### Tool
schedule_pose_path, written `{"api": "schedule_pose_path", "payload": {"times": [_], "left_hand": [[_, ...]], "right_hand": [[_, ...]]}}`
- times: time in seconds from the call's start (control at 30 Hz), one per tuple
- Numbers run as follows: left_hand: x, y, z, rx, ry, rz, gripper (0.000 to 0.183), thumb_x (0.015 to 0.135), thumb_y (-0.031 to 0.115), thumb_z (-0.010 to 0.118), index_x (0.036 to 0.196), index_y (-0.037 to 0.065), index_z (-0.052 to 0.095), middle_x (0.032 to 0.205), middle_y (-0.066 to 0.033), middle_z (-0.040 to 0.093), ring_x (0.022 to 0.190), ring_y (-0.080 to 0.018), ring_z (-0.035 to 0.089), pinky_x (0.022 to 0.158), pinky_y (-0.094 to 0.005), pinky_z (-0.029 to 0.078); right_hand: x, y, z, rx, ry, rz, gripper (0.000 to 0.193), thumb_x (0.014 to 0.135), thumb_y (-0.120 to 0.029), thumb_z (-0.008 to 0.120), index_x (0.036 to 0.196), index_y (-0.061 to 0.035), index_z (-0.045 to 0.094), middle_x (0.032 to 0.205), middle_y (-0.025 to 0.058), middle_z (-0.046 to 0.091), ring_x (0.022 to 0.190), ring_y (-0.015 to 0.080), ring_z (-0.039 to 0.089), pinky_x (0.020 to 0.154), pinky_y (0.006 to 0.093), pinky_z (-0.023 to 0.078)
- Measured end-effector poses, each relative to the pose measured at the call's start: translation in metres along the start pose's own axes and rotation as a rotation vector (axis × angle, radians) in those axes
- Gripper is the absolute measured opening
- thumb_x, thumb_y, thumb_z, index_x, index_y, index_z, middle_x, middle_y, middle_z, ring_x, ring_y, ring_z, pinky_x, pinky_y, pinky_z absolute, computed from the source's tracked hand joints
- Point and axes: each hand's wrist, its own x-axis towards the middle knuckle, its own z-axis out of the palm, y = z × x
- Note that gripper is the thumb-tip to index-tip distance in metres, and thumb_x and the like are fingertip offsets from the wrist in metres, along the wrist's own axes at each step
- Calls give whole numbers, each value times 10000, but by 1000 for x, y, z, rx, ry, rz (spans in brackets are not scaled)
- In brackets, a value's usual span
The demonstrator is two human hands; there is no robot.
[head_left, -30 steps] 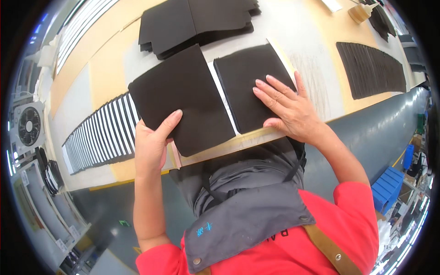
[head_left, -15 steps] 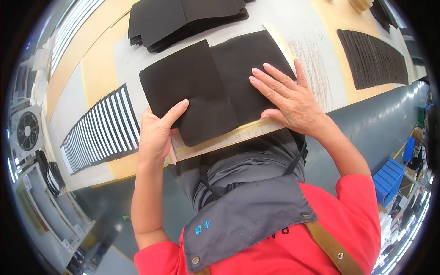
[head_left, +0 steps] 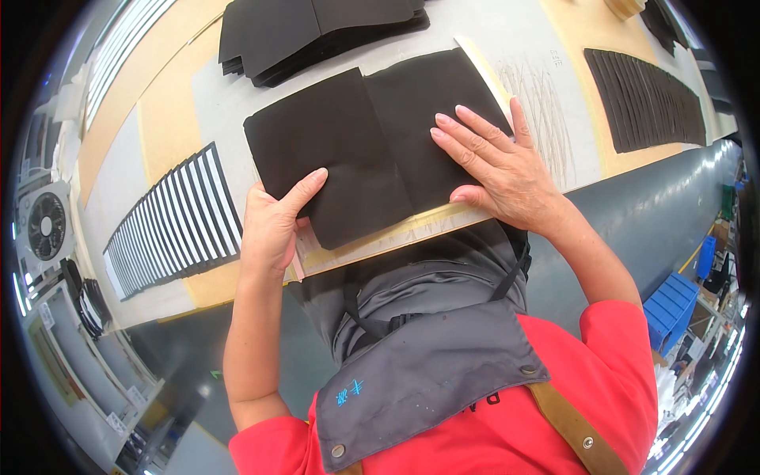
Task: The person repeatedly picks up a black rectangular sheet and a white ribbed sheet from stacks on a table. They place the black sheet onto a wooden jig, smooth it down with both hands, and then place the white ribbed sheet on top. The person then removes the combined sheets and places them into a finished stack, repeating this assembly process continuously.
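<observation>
A black sheet-like piece point(head_left: 332, 150) with a fold line or overlapping edge down its middle lies at the table's near edge. My left hand point(head_left: 277, 218) grips its lower left side, thumb on top and fingers hidden underneath. On its right half point(head_left: 412, 95), my right hand point(head_left: 499, 170) rests flat with the fingers spread. Just beyond lies a stack of similar black pieces point(head_left: 324, 39).
On the left, a fanned row of black pieces with white strips point(head_left: 174, 226) covers part of the table point(head_left: 214, 103). A fanned row of dark strips point(head_left: 645, 103) lies at right. Farther off are a fan point(head_left: 47, 226) and blue crates point(head_left: 671, 313).
The black piece has shifted very slightly on the table. Both hands keep nearly the same places and grip.
</observation>
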Motion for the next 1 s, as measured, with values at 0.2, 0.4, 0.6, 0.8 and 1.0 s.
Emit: {"api": "schedule_pose_path", "payload": {"times": [0.2,0.4,0.6,0.8,1.0], "left_hand": [[-1,2,3,-2,-5,-6,355,904,124,827,1191,-26,680,1090,-128,747,937,-196,747,765,-351,648],[-1,3,4,2,-3,-15,359,912,116,820,1204,-31,673,1095,-130,745,947,-205,745,778,-357,649],[0,2,5,19,3,-22,348,913,119,820,1198,-27,682,1094,-124,745,944,-202,743,783,-361,647],[0,2,6,34,12,-26,351,909,127,826,1192,-28,688,1093,-127,745,948,-206,742,787,-369,645],[-1,6,8,65,22,-43,345,911,125,822,1189,-32,690,1088,-134,746,944,-207,743,789,-373,647]], "right_hand": [[0,0,0,-13,-6,3,762,1002,-641,425,1589,-156,459,1631,8,460,1549,224,355,1294,597,10],[0,0,0,-21,-12,6,768,999,-650,421,1591,-161,458,1633,7,457,1550,221,352,1294,594,8],[0,0,1,-17,-12,7,773,996,-655,422,1591,-163,457,1635,7,456,1551,220,351,1294,595,8],[-1,0,1,-15,-10,6,774,996,-655,421,1592,-162,457,1632,8,459,1550,224,353,1293,599,9],[-1,1,0,4,-6,7,761,998,-633,457,1589,-155,457,1625,2,468,1541,222,368,1287,615,11]]}}
